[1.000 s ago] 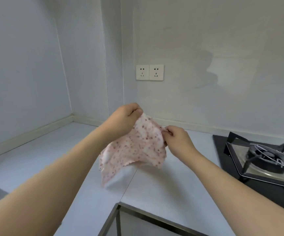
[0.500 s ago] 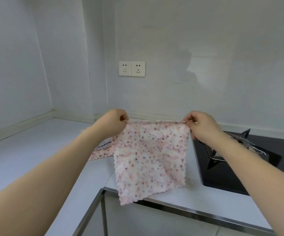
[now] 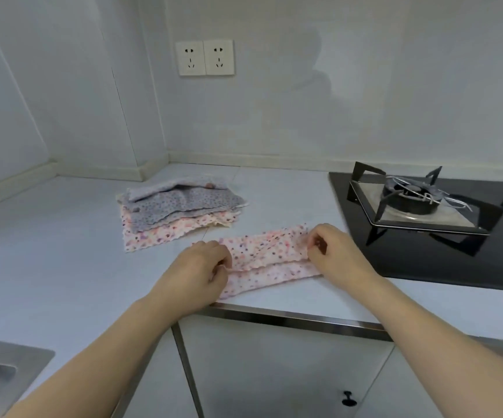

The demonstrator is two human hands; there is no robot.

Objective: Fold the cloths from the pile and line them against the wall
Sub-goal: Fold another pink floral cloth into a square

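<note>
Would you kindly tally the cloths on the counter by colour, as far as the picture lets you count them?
Pink spotted cloths: 2, one being folded by the left hand and right hand, one under the pile.
Grey spotted cloths: at least 2; the layers overlap.
Cream cloth edge: 1.
Total: at least 5.

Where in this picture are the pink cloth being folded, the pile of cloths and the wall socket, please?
pink cloth (image 3: 267, 251): head view, its folded-over top layer between the hands.
pile of cloths (image 3: 181, 208): head view, the grey cloth on top.
wall socket (image 3: 205, 57): head view, the middle of the double plate.
</note>
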